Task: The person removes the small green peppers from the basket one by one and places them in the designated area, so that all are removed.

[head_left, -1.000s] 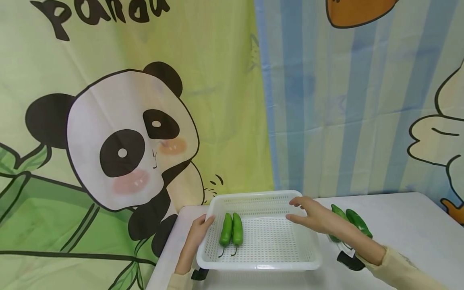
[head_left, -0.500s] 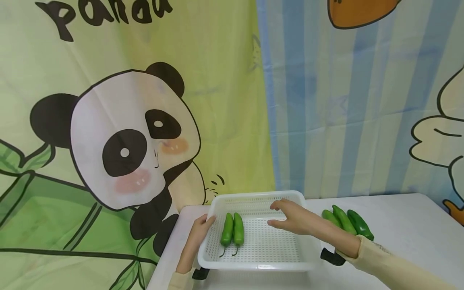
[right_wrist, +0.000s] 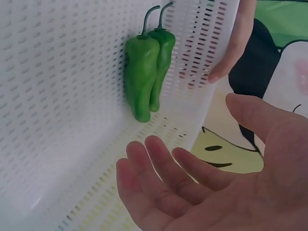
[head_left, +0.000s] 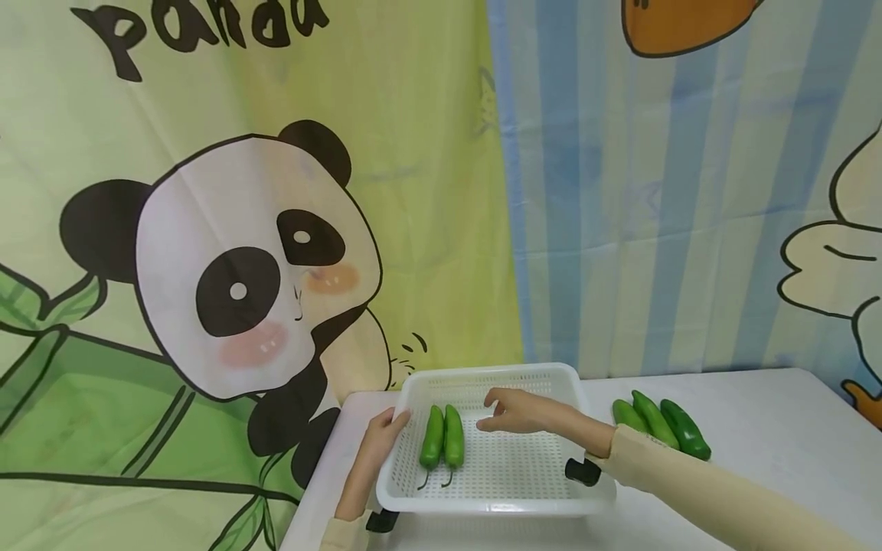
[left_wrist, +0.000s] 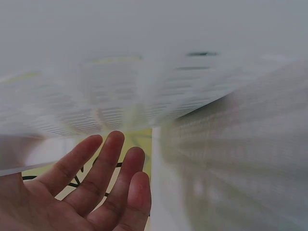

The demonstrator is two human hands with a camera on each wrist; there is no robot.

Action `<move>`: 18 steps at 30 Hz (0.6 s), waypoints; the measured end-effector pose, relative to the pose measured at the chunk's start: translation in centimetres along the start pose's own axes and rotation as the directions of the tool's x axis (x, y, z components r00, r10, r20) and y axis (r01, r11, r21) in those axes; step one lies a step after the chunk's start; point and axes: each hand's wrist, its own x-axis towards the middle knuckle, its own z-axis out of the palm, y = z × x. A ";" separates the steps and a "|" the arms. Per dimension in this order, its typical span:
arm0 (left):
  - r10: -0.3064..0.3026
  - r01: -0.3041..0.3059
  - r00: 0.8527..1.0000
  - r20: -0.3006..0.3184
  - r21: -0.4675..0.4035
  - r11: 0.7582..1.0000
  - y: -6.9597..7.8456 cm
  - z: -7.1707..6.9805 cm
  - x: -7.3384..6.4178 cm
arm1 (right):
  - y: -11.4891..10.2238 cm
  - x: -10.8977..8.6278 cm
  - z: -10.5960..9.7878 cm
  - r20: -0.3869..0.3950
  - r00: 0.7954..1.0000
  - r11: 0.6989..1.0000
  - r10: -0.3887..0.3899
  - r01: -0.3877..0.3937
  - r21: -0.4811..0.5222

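A white perforated plastic basket (head_left: 517, 474) stands at the table's near middle. Two green chili peppers (head_left: 442, 438) lie side by side in its left part, stems toward the front. My left hand (head_left: 380, 444) holds the left rim, thumb over the edge; its fingers (left_wrist: 110, 149) lie along the outside of the wall in the left wrist view. Over the basket's middle reaches my right hand (head_left: 517, 411), with thumb and fingers apart and nothing between them. The right wrist view shows its fingertips pointing into the basket, a short way from the peppers (right_wrist: 143, 77).
Several more green peppers (head_left: 661, 423) lie on the white table (head_left: 772, 428) to the right of the basket, beyond the right sleeve (head_left: 675, 474). A curtain (head_left: 441, 229) with a cartoon panda and blue stripes hangs close behind the table.
My right hand has moved left, from the basket's right rim to over its middle, nearer the two peppers. The peppers on the table are uncovered by the arm. The left hand stays at the rim.
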 end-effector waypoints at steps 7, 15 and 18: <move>-0.004 0.004 1.000 -0.010 0.004 1.000 0.1 0.0 -0.2 | 0.7 3.0 1.2 0.052 0.996 0.992 0.072 -0.077 0.099; 0.007 -0.007 1.000 -0.019 0.004 1.000 0.0 0.0 -0.3 | 1.3 6.1 3.3 0.111 0.983 0.975 0.149 -0.165 0.149; 0.008 -0.008 1.000 -0.022 0.009 1.000 0.1 0.1 -0.3 | 1.4 7.2 4.0 0.122 0.975 0.964 0.185 -0.205 0.172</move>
